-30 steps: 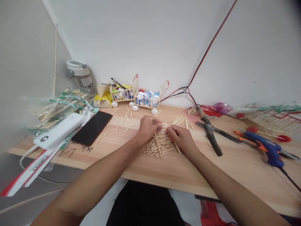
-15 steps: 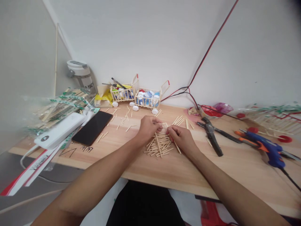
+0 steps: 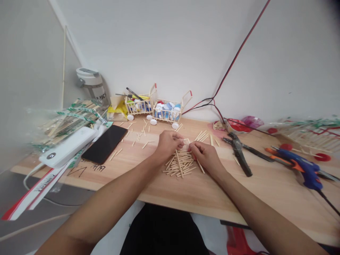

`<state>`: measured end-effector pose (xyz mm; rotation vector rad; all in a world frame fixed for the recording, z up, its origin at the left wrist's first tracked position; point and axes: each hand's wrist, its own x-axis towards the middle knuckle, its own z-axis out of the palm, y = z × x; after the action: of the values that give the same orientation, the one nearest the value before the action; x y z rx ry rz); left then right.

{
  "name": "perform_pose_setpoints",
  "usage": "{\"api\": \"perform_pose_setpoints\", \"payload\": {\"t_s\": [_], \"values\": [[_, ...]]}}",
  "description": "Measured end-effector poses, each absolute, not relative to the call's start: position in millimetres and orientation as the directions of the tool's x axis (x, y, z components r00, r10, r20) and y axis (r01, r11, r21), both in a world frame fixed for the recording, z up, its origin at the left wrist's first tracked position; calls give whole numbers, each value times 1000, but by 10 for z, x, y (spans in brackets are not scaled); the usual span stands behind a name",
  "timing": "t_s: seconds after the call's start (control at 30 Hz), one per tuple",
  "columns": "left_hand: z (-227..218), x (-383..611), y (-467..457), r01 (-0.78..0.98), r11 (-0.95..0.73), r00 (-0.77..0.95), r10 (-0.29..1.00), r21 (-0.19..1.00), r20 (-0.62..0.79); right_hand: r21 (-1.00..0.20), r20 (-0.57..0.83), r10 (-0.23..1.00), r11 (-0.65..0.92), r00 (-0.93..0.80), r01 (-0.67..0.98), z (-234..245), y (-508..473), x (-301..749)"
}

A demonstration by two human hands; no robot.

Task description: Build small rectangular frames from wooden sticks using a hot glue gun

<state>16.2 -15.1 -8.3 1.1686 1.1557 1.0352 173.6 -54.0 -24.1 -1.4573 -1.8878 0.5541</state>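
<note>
My left hand point(image 3: 170, 143) is closed in a pinch, its fingertips at the upper end of a thin wooden stick point(image 3: 179, 164) that slants over a pile. My right hand point(image 3: 204, 154) is pinched too, with another wooden stick point(image 3: 201, 166) running out beneath its fingers. Between the two hands, short pale sticks point(image 3: 187, 140) meet at an angle; whether they join the longer ones is hidden by the fingers. Below the hands lies the heap of short cut sticks point(image 3: 172, 167) on the wooden table point(image 3: 148, 187).
Two small stick carts point(image 3: 167, 115) holding bottle caps stand by the wall. A phone point(image 3: 105, 144), a white power strip point(image 3: 67, 147) and bagged sticks point(image 3: 77, 115) lie left. On the right are black-handled pliers point(image 3: 240, 156), a blue glue gun point(image 3: 300, 164) and a stick frame with red wheels point(image 3: 313, 138).
</note>
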Motion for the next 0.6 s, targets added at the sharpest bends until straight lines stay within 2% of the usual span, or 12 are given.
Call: {"api": "perform_pose_setpoints", "payload": {"t_s": [0.6], "values": [[-107,164,-138,2,111,137,984,994,-110,-688,276,949,304,-150,659,-269,-529,1746]]}}
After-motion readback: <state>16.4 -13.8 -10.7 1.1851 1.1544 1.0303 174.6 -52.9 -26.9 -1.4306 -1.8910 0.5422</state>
